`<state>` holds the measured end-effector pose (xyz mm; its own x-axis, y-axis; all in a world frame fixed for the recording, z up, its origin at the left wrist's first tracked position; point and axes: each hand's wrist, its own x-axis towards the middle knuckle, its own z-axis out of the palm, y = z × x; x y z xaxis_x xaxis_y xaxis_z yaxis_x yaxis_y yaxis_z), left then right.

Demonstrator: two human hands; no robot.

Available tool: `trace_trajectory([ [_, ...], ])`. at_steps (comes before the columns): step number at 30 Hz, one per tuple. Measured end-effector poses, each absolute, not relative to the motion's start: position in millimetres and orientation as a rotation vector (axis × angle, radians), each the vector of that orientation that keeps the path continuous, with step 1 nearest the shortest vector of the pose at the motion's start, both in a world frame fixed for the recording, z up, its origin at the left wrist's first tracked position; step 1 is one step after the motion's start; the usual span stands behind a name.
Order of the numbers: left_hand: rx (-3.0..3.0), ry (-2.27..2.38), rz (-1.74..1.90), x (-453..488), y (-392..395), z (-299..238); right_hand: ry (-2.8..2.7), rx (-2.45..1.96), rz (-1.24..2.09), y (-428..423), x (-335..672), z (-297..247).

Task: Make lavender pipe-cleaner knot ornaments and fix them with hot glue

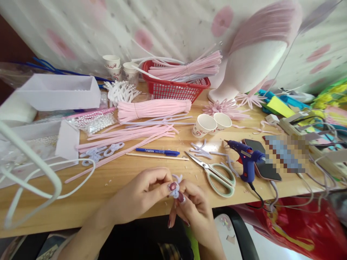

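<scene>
Between my fingertips, at the table's front edge, is a small bent piece of pale lilac pipe cleaner point(175, 191). My left hand point(150, 193) pinches it from the left with thumb and forefinger. From the right, my right hand point(191, 207) presses its thumb and fingers on the same piece. One short lilac end sticks up above the fingertips; the rest is mostly hidden by them. Looped lilac pipe cleaners point(94, 153) lie to the left. Scissors point(217, 173) rest to the right, blades pointing away to the left, near cut lilac pieces point(202, 150).
A blue glue gun point(246, 157) stands right of the scissors by a phone point(260, 159). A blue pen point(157, 151) and thin stick lie ahead. Behind are pink pipe cleaners point(154, 109), paper cups point(205, 125), a red basket point(176, 90) and a white mannequin head point(252, 68). White cable point(54, 169) loops at left.
</scene>
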<state>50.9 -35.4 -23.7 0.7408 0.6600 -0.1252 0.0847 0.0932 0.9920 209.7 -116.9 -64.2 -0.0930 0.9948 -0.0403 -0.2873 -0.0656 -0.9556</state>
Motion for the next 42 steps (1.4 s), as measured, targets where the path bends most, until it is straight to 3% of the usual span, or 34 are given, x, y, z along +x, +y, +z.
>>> trace_trajectory([
  [4, 1.552, 0.817, 0.598, 51.5, -38.8, -23.6, -0.903, -0.962, 1.431, -115.9, 206.2, -63.7],
  [10, 1.118, 0.932, 0.703, 61.9, -67.8, -35.4, -1.298, -1.298, 0.830, -119.2, 202.4, -63.2],
  [16, 1.259, 1.038, 0.892, 63.2, -74.6, -36.9, -1.612, -1.453, 0.341, -118.9, 202.0, -68.5],
  [27, 1.216, 1.131, 0.907, 65.8, -74.8, -30.5, -1.833, -1.346, 0.103, -110.6, 204.4, -55.4],
  [33, 1.166, 1.095, 0.834, 59.3, -70.6, -34.7, -1.750, -1.402, 0.401, -113.7, 205.7, -55.3],
  [42, 1.554, 0.847, 0.811, 46.2, -59.6, -32.2, -0.923, -1.020, 1.526, -122.2, 211.5, -55.7],
])
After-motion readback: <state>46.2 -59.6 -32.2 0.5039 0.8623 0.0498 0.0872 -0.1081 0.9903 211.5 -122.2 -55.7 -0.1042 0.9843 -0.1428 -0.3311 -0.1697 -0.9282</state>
